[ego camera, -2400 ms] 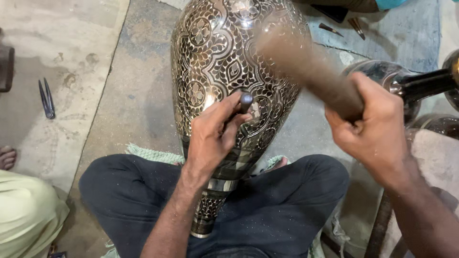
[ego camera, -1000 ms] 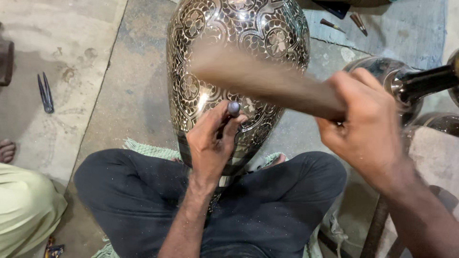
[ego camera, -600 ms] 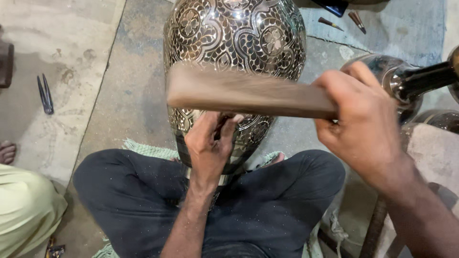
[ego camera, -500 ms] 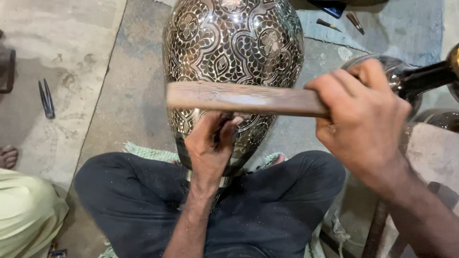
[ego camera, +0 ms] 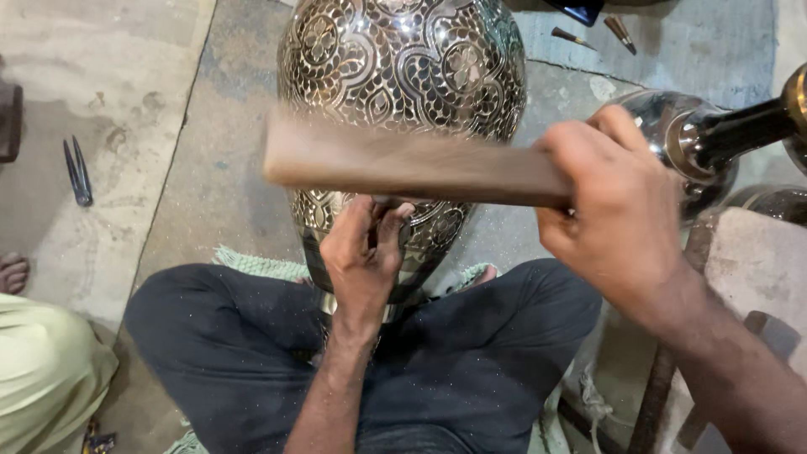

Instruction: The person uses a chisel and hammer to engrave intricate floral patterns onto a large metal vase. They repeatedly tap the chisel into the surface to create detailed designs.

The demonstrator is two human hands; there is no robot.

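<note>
Engraved metal vase (ego camera: pixel 403 59), large, rounded, dark with silver floral and scale patterning: we record it lying on the grey concrete floor (ego camera: pixel 210 168), its narrow end tucked between our crossed legs in dark trousers (ego camera: pixel 471 361), its wide body running away from us toward the top of the view.

Left hand (ego camera: pixel 363 261): we log it closed around a small dark punch tool (ego camera: pixel 402 229), fingers bunched, the tip pressed against the lower body of the vase. Most of the tool is hidden by the fingers.

Right hand (ego camera: pixel 618 219): we note a full fist wrapped on one end of a long flat brown wooden mallet (ego camera: pixel 412 164), which reaches leftward across the vase, just above the left hand. The wood is motion-blurred, so we cannot tell whether it touches the punch.

Surroundings: a plain polished metal vessel (ego camera: pixel 672 139) with a dark neck lies at our right, near the right hand. A small dark pair of tweezers or pliers (ego camera: pixel 78 172) lies on the floor, well apart at left. A pale green woven mat (ego camera: pixel 261 265) shows beneath our knees. Another person's pale yellow-green garment (ego camera: pixel 46 370) and bare toes (ego camera: pixel 13 273) sit at the left edge. Small pointed tools (ego camera: pixel 588 34) lie near the top.
</note>
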